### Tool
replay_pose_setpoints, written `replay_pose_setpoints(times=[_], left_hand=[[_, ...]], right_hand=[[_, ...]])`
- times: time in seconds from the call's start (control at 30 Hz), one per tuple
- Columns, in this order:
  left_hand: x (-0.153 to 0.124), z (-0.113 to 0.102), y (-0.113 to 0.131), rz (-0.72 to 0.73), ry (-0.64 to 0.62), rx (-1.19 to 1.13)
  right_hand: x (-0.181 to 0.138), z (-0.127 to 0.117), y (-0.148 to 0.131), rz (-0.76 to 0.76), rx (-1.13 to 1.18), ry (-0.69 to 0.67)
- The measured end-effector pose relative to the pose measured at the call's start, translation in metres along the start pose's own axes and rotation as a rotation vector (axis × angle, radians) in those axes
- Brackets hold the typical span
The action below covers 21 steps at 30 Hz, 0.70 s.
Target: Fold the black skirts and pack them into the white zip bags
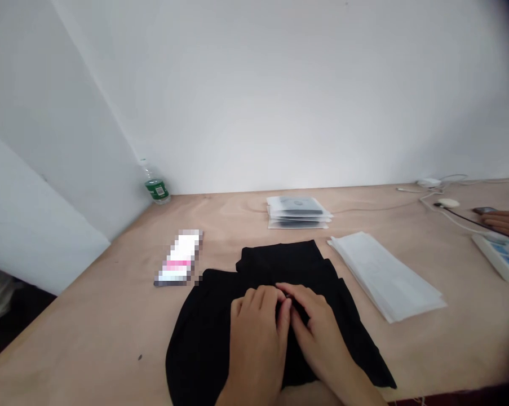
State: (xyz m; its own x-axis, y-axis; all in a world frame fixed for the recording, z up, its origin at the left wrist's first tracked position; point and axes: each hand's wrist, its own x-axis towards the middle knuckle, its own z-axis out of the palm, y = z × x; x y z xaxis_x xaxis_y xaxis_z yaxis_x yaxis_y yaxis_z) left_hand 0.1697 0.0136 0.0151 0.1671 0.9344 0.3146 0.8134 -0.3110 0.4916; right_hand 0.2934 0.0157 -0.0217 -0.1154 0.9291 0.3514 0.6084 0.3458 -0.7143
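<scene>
A piece of black clothing [275, 259], partly folded, is spread on the wooden table in front of me. Both hands meet over its middle. My left hand [256, 327] is closed, thumb and fingers pinching the black fabric. From the other side, my right hand [317, 324] pinches the same spot, its fingertips touching those of the left. The exact bit of fabric between the fingertips is mostly hidden. Just right of the garment lies a stack of white translucent bags [387, 276].
A phone [180, 256] with a lit screen lies left of the garment. Packed clear sleeves [299, 211] are piled behind it. A bottle [156, 186] stands in the corner. Cables [427, 197] run at the right, near another person's hand [503, 221] and a white device [499, 256].
</scene>
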Motion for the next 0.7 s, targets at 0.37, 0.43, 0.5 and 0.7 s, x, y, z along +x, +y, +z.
replay_pose_setpoints(times=[0.37, 0.43, 0.5, 0.7], left_hand=[[-0.031, -0.004, -0.046, -0.352, 0.222, -0.018], [-0.030, -0.005, -0.049, -0.437, 0.150, -0.025], [-0.029, -0.005, -0.050, -0.464, 0.093, -0.033], [-0.025, -0.004, -0.048, -0.469, 0.017, -0.044]], right_hand=[[0.003, -0.005, -0.006, 0.056, -0.214, -0.086], [0.005, -0.002, -0.008, 0.083, -0.211, -0.112], [0.007, 0.002, -0.005, 0.126, -0.232, -0.104], [0.011, 0.005, 0.000, 0.147, -0.212, -0.084]])
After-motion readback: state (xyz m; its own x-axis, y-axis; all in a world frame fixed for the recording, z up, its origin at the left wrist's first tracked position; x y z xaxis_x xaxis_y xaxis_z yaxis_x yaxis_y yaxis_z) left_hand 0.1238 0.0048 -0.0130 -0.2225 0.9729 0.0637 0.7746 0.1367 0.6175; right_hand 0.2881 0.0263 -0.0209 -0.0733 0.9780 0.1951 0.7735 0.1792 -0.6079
